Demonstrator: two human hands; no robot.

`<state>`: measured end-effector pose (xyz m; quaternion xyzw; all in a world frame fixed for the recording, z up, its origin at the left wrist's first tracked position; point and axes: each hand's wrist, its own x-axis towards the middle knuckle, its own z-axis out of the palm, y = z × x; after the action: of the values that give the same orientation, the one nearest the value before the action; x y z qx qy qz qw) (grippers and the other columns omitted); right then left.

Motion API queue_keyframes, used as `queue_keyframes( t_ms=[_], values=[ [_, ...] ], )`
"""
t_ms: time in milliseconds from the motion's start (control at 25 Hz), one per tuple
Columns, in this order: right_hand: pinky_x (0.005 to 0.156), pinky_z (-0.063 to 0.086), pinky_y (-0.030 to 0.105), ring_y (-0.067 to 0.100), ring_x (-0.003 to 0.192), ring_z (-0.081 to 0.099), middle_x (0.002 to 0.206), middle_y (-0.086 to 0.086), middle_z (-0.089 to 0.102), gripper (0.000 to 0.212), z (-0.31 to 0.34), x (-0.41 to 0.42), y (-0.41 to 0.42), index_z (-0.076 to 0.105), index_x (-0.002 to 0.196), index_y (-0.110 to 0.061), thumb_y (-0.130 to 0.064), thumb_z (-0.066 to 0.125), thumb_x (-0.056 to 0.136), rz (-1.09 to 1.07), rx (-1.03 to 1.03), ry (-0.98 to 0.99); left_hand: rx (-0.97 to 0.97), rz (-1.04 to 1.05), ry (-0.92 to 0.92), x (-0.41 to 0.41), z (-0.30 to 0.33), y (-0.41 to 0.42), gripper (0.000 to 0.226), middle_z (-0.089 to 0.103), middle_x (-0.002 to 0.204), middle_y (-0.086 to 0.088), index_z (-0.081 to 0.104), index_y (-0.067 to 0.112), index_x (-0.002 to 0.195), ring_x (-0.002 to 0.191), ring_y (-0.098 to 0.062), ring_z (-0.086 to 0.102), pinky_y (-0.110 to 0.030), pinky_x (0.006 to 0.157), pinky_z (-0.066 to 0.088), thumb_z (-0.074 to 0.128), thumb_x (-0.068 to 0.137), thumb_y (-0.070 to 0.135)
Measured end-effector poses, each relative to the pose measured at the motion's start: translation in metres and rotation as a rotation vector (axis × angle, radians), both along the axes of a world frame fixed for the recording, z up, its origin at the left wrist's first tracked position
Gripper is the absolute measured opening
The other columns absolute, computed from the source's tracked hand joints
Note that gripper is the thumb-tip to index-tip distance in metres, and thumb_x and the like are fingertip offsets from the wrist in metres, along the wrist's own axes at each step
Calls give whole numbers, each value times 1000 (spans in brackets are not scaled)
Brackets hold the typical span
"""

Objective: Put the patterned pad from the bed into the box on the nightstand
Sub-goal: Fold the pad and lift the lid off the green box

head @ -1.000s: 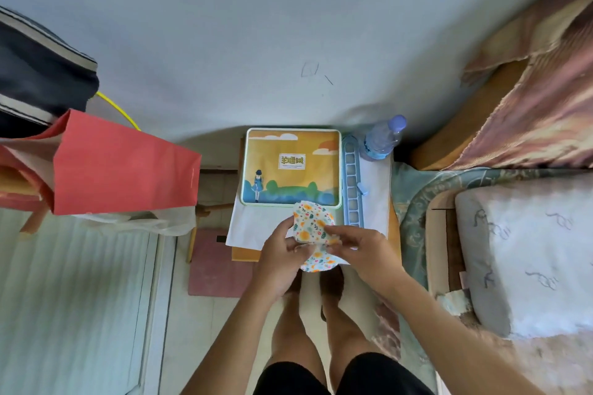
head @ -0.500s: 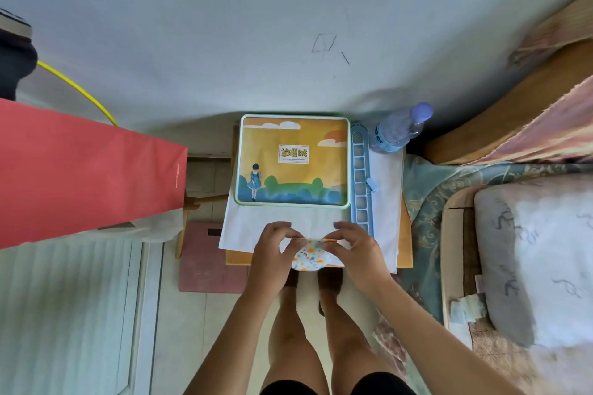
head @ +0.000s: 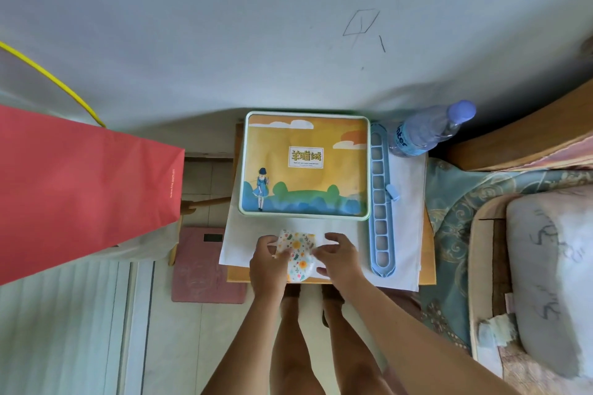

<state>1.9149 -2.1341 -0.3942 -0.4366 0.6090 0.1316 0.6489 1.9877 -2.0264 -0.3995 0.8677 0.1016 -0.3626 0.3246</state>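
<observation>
The patterned pad [head: 297, 253] is white with orange and green flowers, and it is folded. It lies at the near edge of the nightstand [head: 428, 266], on a white cloth [head: 406, 218]. My left hand [head: 268, 261] grips its left side and my right hand [head: 338, 258] grips its right side. The box [head: 305, 167] is flat, with a lid showing an orange sky and a girl in blue. It sits shut just behind the pad, toward the wall.
A blue slotted plastic strip [head: 380, 202] lies right of the box, and a water bottle [head: 423, 131] lies behind it. A red paper bag [head: 80, 189] hangs at left. A pink scale [head: 205, 266] is on the floor. The bed with a pillow [head: 552, 282] is at right.
The pad came down from in front of the box to the nightstand's near edge, then opened out a little between my hands. The camera has moved closer.
</observation>
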Motion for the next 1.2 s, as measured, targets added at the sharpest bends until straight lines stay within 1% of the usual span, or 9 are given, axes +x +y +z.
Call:
queue_keyframes(
  t_ms=[160,280,440,560,640,760,880,1080,1200],
  values=[
    [83,53,43,24,83,59,99,10,65,35,-11,-2,0,52,120,-11,-10,61,86,79,-23,9,214,-194,-153,-5,-17,-3,30,66,109,-6,49,13,112,99,-27,64,-34,64,46,62,86,22],
    [89,51,46,31,92,62,105,16,66,35,-13,-22,-8,53,121,-6,-10,59,87,88,-66,113,294,-307,-219,-9,-19,6,41,59,113,-12,47,9,117,100,-29,61,-40,69,54,66,83,24],
    [77,45,32,25,90,57,109,7,62,44,2,-42,-50,46,131,-10,-15,58,88,77,-217,214,104,-83,-310,15,-2,11,43,59,119,-15,48,7,123,104,-29,60,-43,76,54,60,87,28],
    [94,41,34,29,118,51,133,10,50,66,14,-29,-90,36,139,-11,-22,70,83,-38,-249,100,-90,-15,-369,59,14,-2,42,54,127,-15,46,7,130,112,-28,56,-36,85,50,52,93,24],
    [101,42,37,30,122,50,136,11,50,62,18,-6,-102,42,138,-9,-24,69,84,1,-333,76,-84,-71,-347,88,17,-14,46,48,134,-17,41,5,136,119,-29,52,-37,94,47,49,94,24],
    [89,43,32,32,110,56,123,17,60,35,18,26,-105,60,121,-5,-16,58,89,144,-594,158,8,-200,-311,111,12,-32,44,46,133,-21,45,1,134,123,-33,48,-43,102,43,49,94,19],
    [89,46,39,37,107,55,117,21,60,29,16,40,-110,65,113,-3,-11,53,89,199,-737,239,20,-205,-311,114,10,-42,40,52,128,-20,51,1,127,119,-32,50,-43,100,45,51,90,15],
    [76,45,39,41,100,54,109,23,60,24,14,58,-112,68,95,5,-5,47,87,246,-765,287,17,-183,-317,123,7,-43,40,54,129,-18,54,3,126,120,-31,49,-42,102,43,53,88,13],
    [72,36,35,32,83,44,91,19,46,27,14,69,-106,49,57,-5,3,45,82,159,-677,284,28,-139,-287,124,7,-43,40,54,130,-15,56,5,126,120,-30,51,-44,101,44,52,87,13]
  ],
)
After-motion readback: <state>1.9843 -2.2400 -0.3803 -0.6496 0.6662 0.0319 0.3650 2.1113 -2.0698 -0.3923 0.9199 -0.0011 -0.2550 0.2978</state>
